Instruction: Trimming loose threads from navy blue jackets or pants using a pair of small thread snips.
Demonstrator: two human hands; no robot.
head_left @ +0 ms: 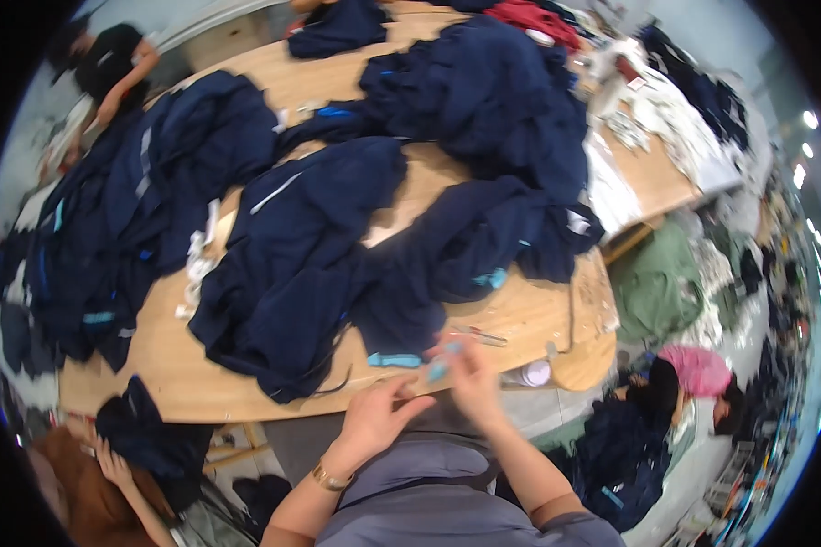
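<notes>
My right hand [472,378] is up at the table's near edge, fingers pinched on a small light-blue piece [438,367]; motion blurs it, so its kind is unclear. Beside it, my left hand [377,417] has its thumb and fingers apart, with nothing visible in it. Just beyond both hands lies a navy garment [401,305] with a light-blue strip [394,360] at its near end. A thin tool with reddish handles [480,336], perhaps snips or tweezers, rests on the table to the right of that garment.
More navy garments [306,237] are heaped across the wooden table [182,383]. White pieces [196,269] lie between piles. A white round container [534,372] is at the right edge. Co-workers [119,64] handle dark cloth at far left, near left and right [693,369].
</notes>
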